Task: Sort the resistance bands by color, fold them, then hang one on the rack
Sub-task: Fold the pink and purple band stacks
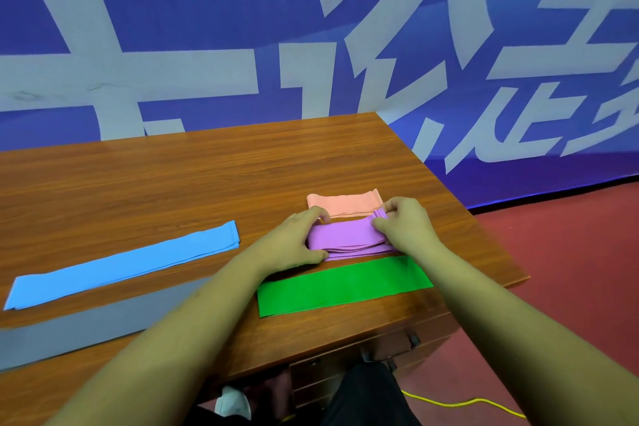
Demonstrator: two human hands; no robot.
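Purple band (342, 235) lies crosswise just behind the green band (342, 287) on the counter (173, 183), left hand (294, 242) gripping its left end, right hand (404, 228) fingers (394, 207) pinching the stacked right-end folds.

Sports or event hall; big blue printed banner (207, 21), red floor (570, 270), wooden desk (173, 183)

Bands: purple (345, 235), peach (342, 204), green (342, 287), blue (121, 263), grey (86, 325) (brown woodgrain table (173, 183)).

Left hand (294, 242) and right hand (404, 228) are seen bare, forearms (179, 332) too; black trousers (371, 394) and a white shoe (232, 403) are worn
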